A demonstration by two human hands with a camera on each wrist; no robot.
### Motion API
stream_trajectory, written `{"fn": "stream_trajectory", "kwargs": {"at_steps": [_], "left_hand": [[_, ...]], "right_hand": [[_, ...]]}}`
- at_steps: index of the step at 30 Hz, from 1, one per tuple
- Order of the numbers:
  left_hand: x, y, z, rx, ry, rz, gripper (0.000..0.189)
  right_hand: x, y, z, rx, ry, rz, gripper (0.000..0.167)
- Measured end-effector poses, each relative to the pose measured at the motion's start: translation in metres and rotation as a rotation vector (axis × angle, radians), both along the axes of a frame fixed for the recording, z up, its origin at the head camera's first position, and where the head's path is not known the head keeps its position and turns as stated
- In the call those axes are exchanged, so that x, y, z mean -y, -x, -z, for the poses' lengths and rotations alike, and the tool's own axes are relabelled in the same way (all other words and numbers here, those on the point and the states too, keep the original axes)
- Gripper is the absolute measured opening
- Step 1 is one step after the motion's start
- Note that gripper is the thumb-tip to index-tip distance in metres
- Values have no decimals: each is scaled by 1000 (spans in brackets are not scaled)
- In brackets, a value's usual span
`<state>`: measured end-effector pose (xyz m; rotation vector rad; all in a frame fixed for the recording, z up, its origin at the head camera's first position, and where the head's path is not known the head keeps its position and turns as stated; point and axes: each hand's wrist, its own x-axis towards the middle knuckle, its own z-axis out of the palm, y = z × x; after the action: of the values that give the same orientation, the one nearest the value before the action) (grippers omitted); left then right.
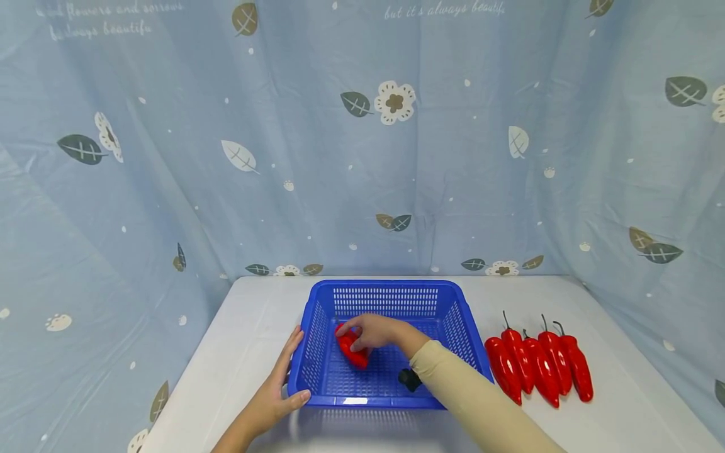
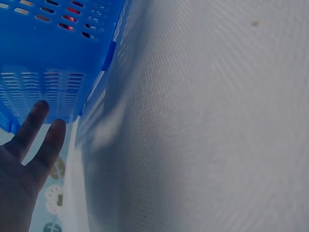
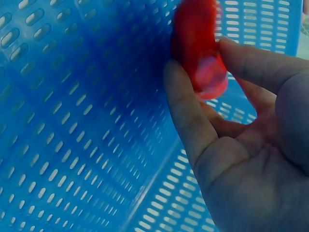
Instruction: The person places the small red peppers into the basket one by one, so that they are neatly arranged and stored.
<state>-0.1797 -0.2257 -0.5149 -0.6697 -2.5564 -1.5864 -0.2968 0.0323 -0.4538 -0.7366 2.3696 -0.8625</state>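
Toward the middle of the white tabletop [image 1: 266, 308], blue slotted basket [image 1: 385, 284], its centre as seen from the head serving as the clock's centre. Inside at 9 o'clock, one red pepper [image 1: 347, 345], pinched between thumb and fingers of the right hand [image 1: 378, 329]; contact with the basket floor impossible to tell. Around the basket's left side at 8 to 9 o'clock, left hand [image 1: 277, 384] spread wide, fingers along the wall, thumb by the near corner. Across the near right corner from 4 o'clock, beige sleeve [image 1: 472, 393] of the right arm, in the way of that rim; beside it at 5 o'clock, small dark piece [image 1: 408, 379], partly hidden, nature unclear. Just outside the basket at 3 o'clock, five more red peppers [image 1: 540, 368] side by side, stems toward the far edge, leftmost very near the rim. Behind everything at 12 o'clock, pale blue curtain [image 1: 317, 207] printed with leaves and flowers; high on it, white script reading "but it's always beautiful", and at 10 to 11 o'clock, fainter lines with "flowers and sorrows" legible. Between peppers and right tabletop edge, open strip; another between basket and left edge, partly taken by the left hand.
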Motion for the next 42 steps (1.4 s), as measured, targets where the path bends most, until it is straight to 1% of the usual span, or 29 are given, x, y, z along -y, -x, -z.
{"fn": "stream_trajectory", "kwargs": {"at_steps": [4, 8, 16, 22, 27, 30, 35, 39, 42], "left_hand": [[0, 0, 1, -5, -5, 3, 100], [0, 0, 0, 8, -4, -2, 99], [-1, -1, -2, 19, -8, -9, 99], [-2, -1, -3, 47, 7, -26, 99], [-2, -1, -1, 52, 12, -36, 99], [-2, 0, -1, 70, 13, -46, 100], [-3, 0, -2, 116, 12, -66, 99], [-3, 0, -2, 125, 12, -72, 99], [-3, 0, -2, 119, 17, -72, 100]], "right_hand": [[2, -1, 0, 5, -38, -18, 44], [3, -1, 1, -10, -62, -27, 47], [5, -2, 0, 35, -48, -23, 50], [8, -2, 1, 25, -69, -42, 56], [8, -1, 2, 24, -68, -65, 62], [8, -1, 1, 23, -65, -67, 62], [7, -3, 0, 30, -44, -42, 56], [7, -3, -2, 38, -22, -30, 55], [7, -3, -1, 40, -14, -30, 55]]}}
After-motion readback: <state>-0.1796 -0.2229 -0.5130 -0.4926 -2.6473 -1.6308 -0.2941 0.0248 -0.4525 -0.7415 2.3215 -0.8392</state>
